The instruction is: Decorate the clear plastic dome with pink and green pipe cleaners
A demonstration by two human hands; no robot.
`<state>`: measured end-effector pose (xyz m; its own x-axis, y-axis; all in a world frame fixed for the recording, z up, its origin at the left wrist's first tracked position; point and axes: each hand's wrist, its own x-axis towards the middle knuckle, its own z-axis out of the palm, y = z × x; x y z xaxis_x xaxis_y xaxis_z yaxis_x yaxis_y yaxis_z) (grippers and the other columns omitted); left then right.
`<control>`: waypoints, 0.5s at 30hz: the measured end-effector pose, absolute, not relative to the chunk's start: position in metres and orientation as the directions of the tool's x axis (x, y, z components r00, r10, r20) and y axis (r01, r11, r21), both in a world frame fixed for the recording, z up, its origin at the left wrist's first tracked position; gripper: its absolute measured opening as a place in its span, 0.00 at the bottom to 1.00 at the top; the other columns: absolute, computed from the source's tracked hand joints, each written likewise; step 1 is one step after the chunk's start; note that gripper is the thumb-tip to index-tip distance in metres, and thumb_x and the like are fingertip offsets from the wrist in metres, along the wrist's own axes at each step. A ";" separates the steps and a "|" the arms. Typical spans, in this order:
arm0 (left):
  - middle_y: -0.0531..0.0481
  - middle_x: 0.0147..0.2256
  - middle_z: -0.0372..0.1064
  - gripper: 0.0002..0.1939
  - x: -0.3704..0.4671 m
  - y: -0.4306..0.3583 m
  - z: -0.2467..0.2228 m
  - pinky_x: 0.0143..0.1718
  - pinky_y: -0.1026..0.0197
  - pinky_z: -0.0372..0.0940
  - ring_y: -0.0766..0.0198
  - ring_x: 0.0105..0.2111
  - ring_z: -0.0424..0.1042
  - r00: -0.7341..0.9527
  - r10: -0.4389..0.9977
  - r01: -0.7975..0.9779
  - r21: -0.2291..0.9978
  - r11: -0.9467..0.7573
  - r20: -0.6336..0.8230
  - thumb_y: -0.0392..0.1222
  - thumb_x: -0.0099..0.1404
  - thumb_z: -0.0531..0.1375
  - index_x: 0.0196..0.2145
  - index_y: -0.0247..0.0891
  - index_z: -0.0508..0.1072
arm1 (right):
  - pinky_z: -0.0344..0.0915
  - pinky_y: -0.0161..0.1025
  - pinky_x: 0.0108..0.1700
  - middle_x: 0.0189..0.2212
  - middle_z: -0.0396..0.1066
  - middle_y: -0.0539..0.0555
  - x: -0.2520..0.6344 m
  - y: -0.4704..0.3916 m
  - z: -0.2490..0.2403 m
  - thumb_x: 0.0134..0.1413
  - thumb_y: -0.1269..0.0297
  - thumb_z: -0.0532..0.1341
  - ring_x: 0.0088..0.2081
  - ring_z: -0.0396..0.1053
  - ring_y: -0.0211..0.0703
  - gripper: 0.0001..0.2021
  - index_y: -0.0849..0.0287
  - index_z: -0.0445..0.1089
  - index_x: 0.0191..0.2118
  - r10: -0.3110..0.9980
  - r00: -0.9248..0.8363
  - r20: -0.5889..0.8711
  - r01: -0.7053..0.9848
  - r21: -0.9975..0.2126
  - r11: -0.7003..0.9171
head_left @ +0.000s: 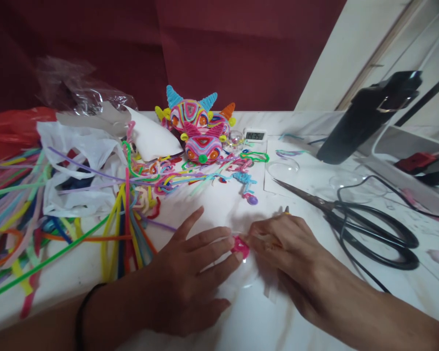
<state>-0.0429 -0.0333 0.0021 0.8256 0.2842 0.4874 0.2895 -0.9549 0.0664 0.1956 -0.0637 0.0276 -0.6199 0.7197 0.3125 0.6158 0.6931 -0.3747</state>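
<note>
A small bright pink coil of fuzzy stem (240, 247) sits on a clear plastic dome (246, 282) between my hands. My left hand (195, 273) reaches in from the left with its fingers spread, two fingertips resting at the edge of the pink coil. On the other side, my right hand (285, 243) has its fingers bent together close to the coil. A small pointed end shows above its knuckles, but what the fingers hold is mostly hidden. Large black-handled scissors (346, 219) lie open to the right of my right hand.
Pipe cleaners (120, 234) spread across the left around a white plastic bag (82, 165). Finished horned heads (201, 131) stand at the back beside a small digital clock (255, 135). A black cable (351, 258) crosses the scissors, near a grey bin (406, 146) and a black cylinder (366, 117).
</note>
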 end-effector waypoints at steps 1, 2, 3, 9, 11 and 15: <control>0.40 0.52 0.69 0.23 -0.043 -0.033 0.002 0.65 0.36 0.34 0.52 0.59 0.60 0.824 0.287 0.292 0.069 -0.954 0.489 0.41 0.63 0.56 0.54 0.31 0.66 | 0.56 0.53 0.47 0.38 0.67 0.57 0.195 -0.063 0.027 0.56 0.79 0.52 0.43 0.64 0.51 0.19 0.59 0.67 0.51 0.717 -0.617 0.324 0.619 -0.362 0.697; 0.40 0.52 0.69 0.23 -0.043 -0.034 0.001 0.65 0.36 0.34 0.52 0.59 0.61 0.822 0.287 0.292 0.070 -0.954 0.492 0.41 0.63 0.56 0.55 0.31 0.65 | 0.56 0.53 0.47 0.38 0.68 0.57 0.195 -0.063 0.027 0.56 0.79 0.52 0.43 0.64 0.51 0.19 0.59 0.68 0.50 0.712 -0.614 0.339 0.623 -0.346 0.702; 0.40 0.52 0.69 0.23 -0.043 -0.034 0.001 0.65 0.36 0.35 0.51 0.59 0.61 0.821 0.287 0.292 0.069 -0.954 0.493 0.41 0.63 0.56 0.55 0.31 0.65 | 0.56 0.53 0.47 0.38 0.68 0.57 0.195 -0.063 0.026 0.55 0.79 0.52 0.43 0.64 0.51 0.19 0.59 0.68 0.50 0.709 -0.610 0.354 0.628 -0.330 0.705; 0.41 0.53 0.68 0.23 -0.043 -0.033 0.003 0.65 0.36 0.35 0.51 0.59 0.61 0.825 0.294 0.309 0.050 -0.950 0.482 0.42 0.63 0.56 0.54 0.32 0.65 | 0.57 0.53 0.48 0.42 0.69 0.58 0.198 -0.063 0.026 0.55 0.79 0.53 0.44 0.65 0.51 0.20 0.57 0.68 0.51 0.704 -0.597 0.384 0.629 -0.321 0.708; 0.42 0.53 0.69 0.22 -0.043 -0.032 0.003 0.65 0.36 0.35 0.51 0.59 0.60 0.827 0.291 0.308 0.045 -0.950 0.480 0.43 0.63 0.55 0.54 0.33 0.65 | 0.58 0.52 0.49 0.44 0.68 0.58 0.202 -0.064 0.026 0.56 0.78 0.52 0.47 0.64 0.51 0.20 0.57 0.65 0.53 0.716 -0.578 0.391 0.635 -0.336 0.696; 0.43 0.53 0.69 0.22 -0.043 -0.030 0.002 0.65 0.35 0.35 0.51 0.60 0.58 0.839 0.280 0.305 0.023 -0.952 0.467 0.43 0.63 0.56 0.54 0.34 0.65 | 0.60 0.50 0.49 0.48 0.65 0.59 0.210 -0.066 0.024 0.57 0.80 0.50 0.50 0.61 0.50 0.23 0.57 0.59 0.57 0.717 -0.536 0.446 0.650 -0.325 0.687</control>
<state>-0.0433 -0.0304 0.0021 0.8391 0.2796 0.4666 0.3045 -0.9522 0.0231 0.2096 -0.0658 0.0243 -0.5359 0.7170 0.4458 0.6498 0.6874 -0.3245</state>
